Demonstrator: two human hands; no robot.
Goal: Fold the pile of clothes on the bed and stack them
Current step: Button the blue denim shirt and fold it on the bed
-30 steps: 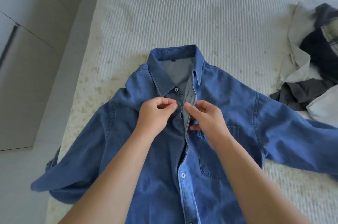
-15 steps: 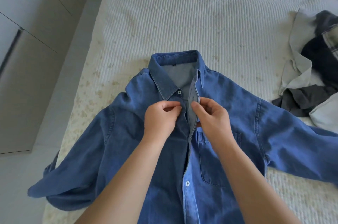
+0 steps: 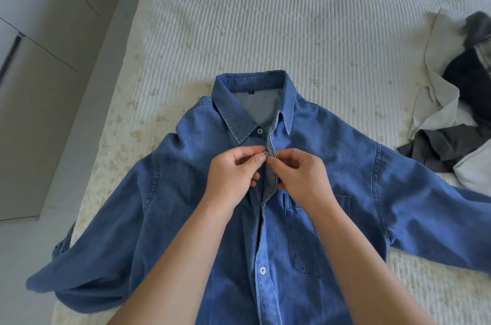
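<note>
I'm early on — the denim shirt [image 3: 186, 205] lies flat mid-frame on the bed [image 3: 265, 19], unfolded. My left hand [image 3: 233, 178] pinches a button, my right hand [image 3: 300, 178] pinches the placket. The pile [image 3: 457, 101] at right waits — nothing stacked.

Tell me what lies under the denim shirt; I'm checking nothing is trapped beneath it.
Around the denim shirt only the white ribbed bedspread shows. Whatever lies directly beneath is covered by the cloth and both hands. The unfolded pile sits apart, at its right.
</note>
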